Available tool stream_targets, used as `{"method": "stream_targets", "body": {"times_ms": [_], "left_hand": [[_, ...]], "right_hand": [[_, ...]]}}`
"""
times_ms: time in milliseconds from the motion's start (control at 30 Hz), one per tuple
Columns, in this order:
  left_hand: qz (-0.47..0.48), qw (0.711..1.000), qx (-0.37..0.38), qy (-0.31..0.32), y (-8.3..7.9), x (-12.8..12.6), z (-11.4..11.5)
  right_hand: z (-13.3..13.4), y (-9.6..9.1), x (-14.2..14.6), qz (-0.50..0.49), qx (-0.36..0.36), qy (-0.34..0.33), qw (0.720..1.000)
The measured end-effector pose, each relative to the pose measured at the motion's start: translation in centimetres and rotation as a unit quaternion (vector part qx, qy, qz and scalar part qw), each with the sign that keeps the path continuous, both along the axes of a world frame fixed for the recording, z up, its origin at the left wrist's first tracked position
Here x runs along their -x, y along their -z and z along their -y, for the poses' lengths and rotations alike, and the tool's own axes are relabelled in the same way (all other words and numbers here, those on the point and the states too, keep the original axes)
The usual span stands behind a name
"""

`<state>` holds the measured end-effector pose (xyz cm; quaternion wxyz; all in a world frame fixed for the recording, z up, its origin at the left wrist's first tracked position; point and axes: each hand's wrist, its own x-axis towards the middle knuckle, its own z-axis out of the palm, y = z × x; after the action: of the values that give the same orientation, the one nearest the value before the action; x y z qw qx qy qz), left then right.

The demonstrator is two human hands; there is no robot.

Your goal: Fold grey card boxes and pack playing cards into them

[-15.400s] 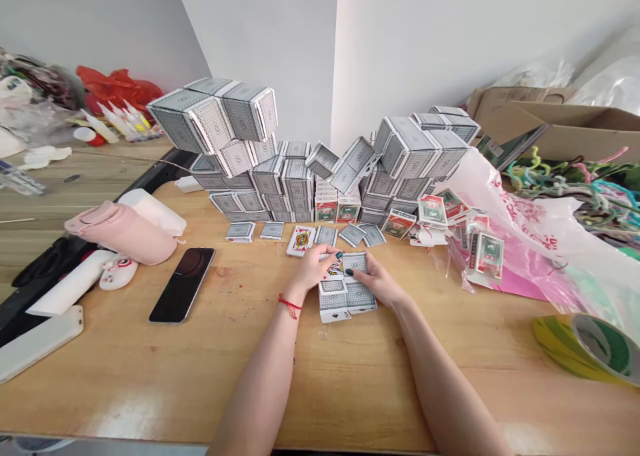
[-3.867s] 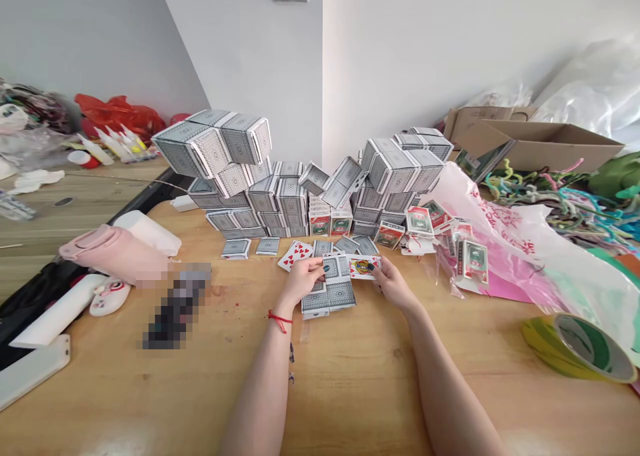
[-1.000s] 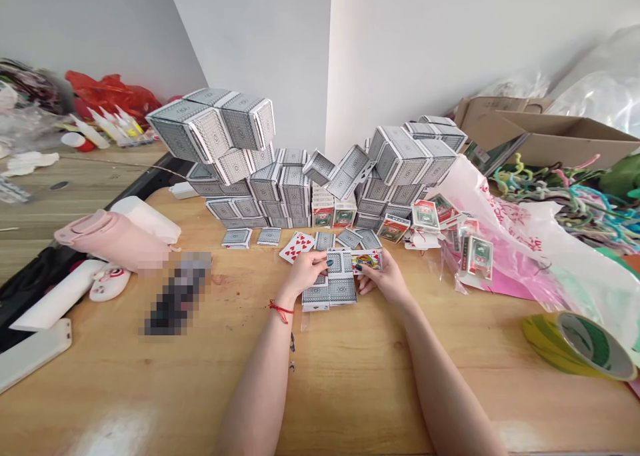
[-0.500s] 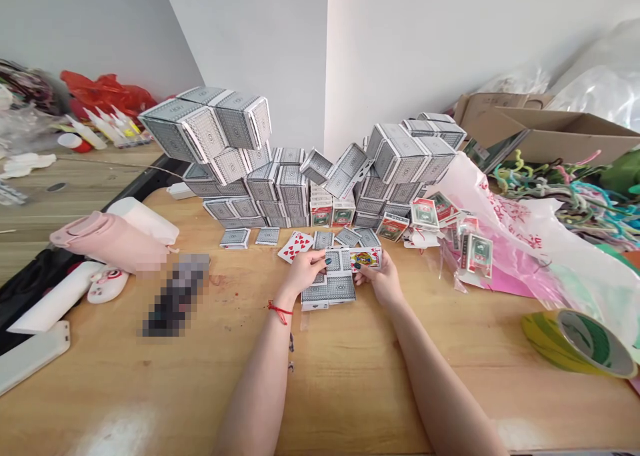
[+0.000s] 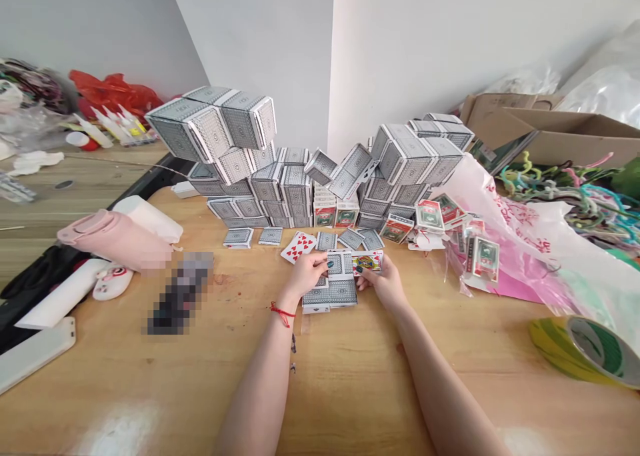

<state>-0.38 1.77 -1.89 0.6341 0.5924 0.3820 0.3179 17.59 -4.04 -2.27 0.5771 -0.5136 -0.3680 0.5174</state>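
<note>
A small folded playing-card block (image 5: 330, 296) with grey patterned backs lies on the table between my hands. My left hand (image 5: 306, 276), with a red string at the wrist, is closed on the upper left of its cards, thumb on top. At the right, my right hand (image 5: 389, 284) pinches a face-up picture card (image 5: 367, 261) joined to the block's upper part; some fingers are hidden beneath. Just beyond lie a ten of hearts (image 5: 300, 245) and several face-down cards (image 5: 327, 241).
Stacked card blocks (image 5: 290, 193) stand by the wall, some overhanging. Card boxes (image 5: 429, 215) and a plastic bag (image 5: 515, 223) lie right, near a tape roll (image 5: 590, 349). A pink pouch (image 5: 113, 239), white mouse (image 5: 113, 283) and blurred dark object (image 5: 180, 296) lie left.
The view has turned slightly left, so everything sits a little further right. My hands keep the same grip on the cards, with hardly any movement.
</note>
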Motion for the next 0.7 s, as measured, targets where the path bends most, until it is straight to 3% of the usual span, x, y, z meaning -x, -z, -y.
{"method": "stream_targets", "body": {"times_ms": [100,200,333,433,533,700], "left_hand": [[0.018,1.000,0.017,-0.013,-0.3,-0.2,0.1],[0.080,0.993,0.083,-0.032,-0.7,-0.2,0.0],[0.243,0.954,0.158,-0.074,-1.1,0.6,-0.7],[0.322,0.932,0.140,-0.087,-1.3,0.9,-1.0],[0.337,0.931,0.115,-0.075,-1.2,0.5,-0.7],[0.331,0.929,0.162,-0.040,-1.0,-0.8,0.3]], "right_hand": [[-0.2,0.2,-0.2,-0.014,-0.011,0.019,1.000],[-0.4,0.2,-0.8,-0.055,-0.031,0.034,0.997],[-0.3,-0.2,-2.1,-0.123,-0.068,0.058,0.988],[-0.1,-0.6,-2.9,-0.163,-0.102,0.063,0.979],[0.2,-0.8,-3.0,-0.168,-0.146,0.038,0.974],[0.3,-0.7,-2.1,-0.152,-0.162,-0.014,0.975]]}}
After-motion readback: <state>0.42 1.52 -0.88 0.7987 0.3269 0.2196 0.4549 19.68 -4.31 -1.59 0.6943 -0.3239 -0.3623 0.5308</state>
